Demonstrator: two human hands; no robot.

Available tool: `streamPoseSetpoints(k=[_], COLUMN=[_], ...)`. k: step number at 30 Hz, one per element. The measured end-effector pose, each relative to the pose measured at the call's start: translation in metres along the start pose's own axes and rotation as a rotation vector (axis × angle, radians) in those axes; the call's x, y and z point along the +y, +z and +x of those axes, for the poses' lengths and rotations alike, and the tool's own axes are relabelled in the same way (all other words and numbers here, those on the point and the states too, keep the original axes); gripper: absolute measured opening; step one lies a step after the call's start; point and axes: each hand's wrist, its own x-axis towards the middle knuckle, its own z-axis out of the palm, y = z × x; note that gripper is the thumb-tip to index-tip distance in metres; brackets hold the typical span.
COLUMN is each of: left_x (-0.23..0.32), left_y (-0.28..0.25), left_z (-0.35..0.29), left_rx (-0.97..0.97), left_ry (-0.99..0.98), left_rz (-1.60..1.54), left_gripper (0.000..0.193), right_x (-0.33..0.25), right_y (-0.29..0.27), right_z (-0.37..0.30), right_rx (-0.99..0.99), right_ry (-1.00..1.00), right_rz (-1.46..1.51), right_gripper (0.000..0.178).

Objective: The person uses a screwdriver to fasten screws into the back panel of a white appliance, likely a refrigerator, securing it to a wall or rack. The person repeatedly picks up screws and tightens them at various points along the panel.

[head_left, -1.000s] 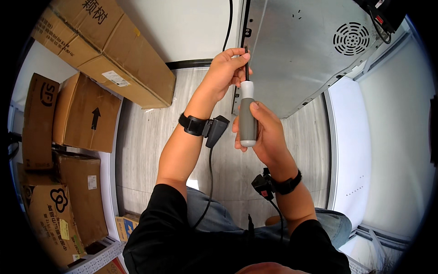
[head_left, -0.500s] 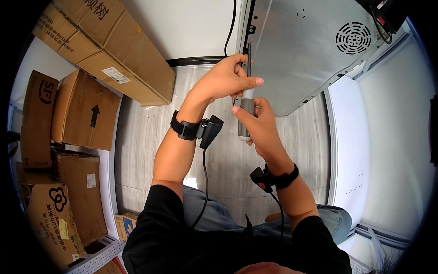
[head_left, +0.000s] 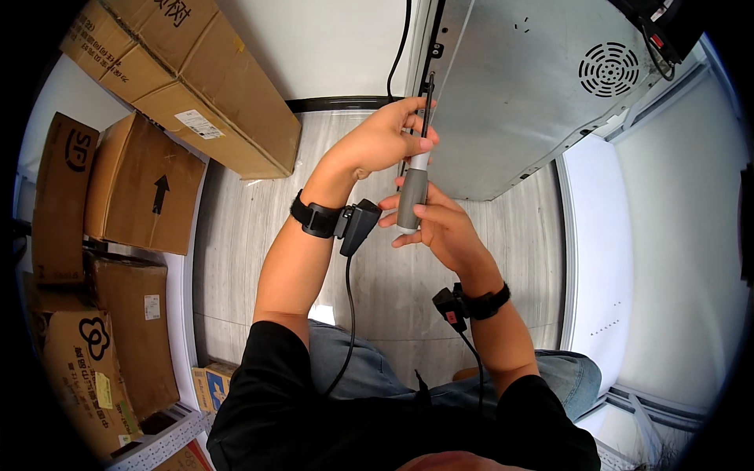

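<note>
Head view: right hand (head_left: pixel 440 228) is gripping the stiff, light screwdriver (head_left: pixel 413 196) handle; left hand (head_left: pixel 385 141), at 12 o'clock, is pinching its shaft.

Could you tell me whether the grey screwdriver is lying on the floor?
No, the right hand holds the screwdriver upright against the metal panel.

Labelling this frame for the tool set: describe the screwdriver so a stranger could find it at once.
Start at the large grey metal panel with the round vent grille, top right. Along its left edge, both hands meet: the right hand wraps a grey handle, the left hand pinches the thin dark shaft. That is the screwdriver, the only slim grey-and-white tool among cardboard boxes and black cables.
</note>
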Motion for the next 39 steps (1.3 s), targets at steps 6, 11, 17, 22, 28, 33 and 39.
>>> streamPoseSetpoints(k=[6,11,17,22,28,33,39], left_x=[0.01,0.007,-0.007,-0.005,0.01,0.001,-0.005], left_y=[0.016,0.014,0.014,0.007,0.023,0.023,0.01], left_z=[-0.004,-0.002,0.001,-0.003,-0.007,-0.003,-0.005], left_rx=[0.091,0.042,0.035,0.006,0.101,0.143,0.026], left_ry=[-0.036,-0.122,-0.054,0.004,-0.071,-0.058,0.003], left_rz=[0.312,0.418,0.144,0.058,0.324,0.359,0.005], left_gripper=[0.065,0.067,0.063,0.065,0.062,0.06,0.058], right_x=[0.004,0.003,0.007,-0.002,0.009,0.011,0.003], right_y=[-0.001,0.01,-0.01,-0.011,-0.006,-0.004,-0.014], right_z=[0.002,0.004,0.004,-0.004,0.003,0.007,-0.003], right_rx=[0.214,0.264,0.087,-0.072,0.18,0.21,-0.083], right_ry=[0.0,-0.01,0.0,0.014,-0.045,-0.018,0.03], right_rz=[-0.19,-0.331,-0.025,0.206,-0.171,-0.267,0.133], right_gripper=[0.051,0.049,0.05,0.047,0.048,0.046,0.049])
